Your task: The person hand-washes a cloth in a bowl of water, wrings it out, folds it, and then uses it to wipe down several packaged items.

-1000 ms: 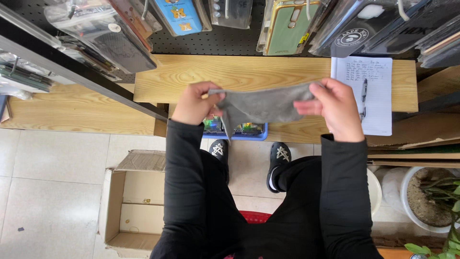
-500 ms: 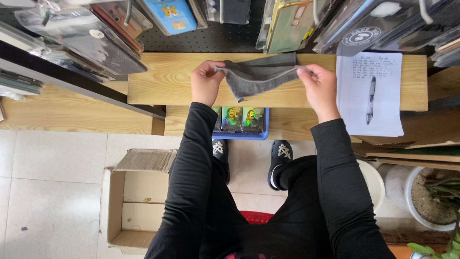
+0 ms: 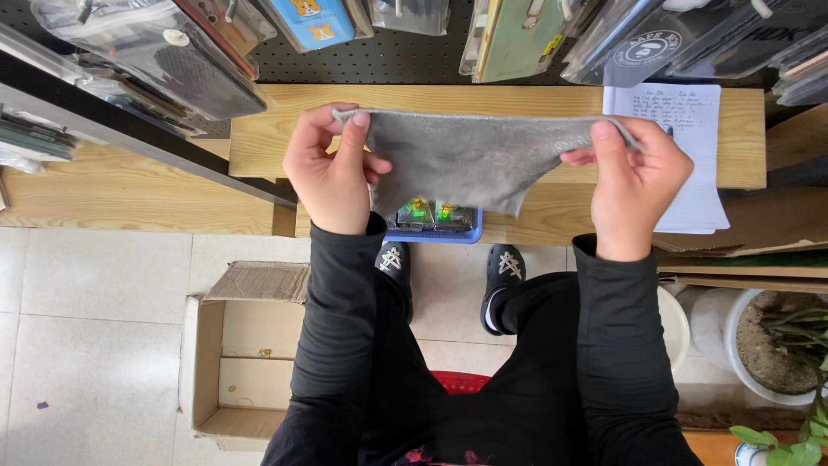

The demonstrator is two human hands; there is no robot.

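Between my two hands hangs a grey cloth, right in the middle, over the wooden shelf. Its long side runs from 9 o'clock to 3 o'clock, and the top edge is pulled tight and nearly flat. The loose bottom edge droops toward 6 o'clock, with one pointy corner hanging low near the middle.

My left hand pinches the cloth's top corner at the 9 o'clock end, thumb and fingers closed on it. My right hand pinches the other top corner at the 3 o'clock end the same way. Both of my sleeves are black.

Just under the cloth, toward 6 o'clock, a blue tray with small shiny packs sits on a lower shelf. At 3 o'clock from the cloth, a white paper with writing lies on the shelf, partly behind my right hand. At 12 o'clock, packs in clear bags hang on a black board with holes.

Down at 6 o'clock I see my black shoes on the tile floor. At 7 o'clock sits an open cardboard box. At 4 o'clock stands a white plant pot with soil.
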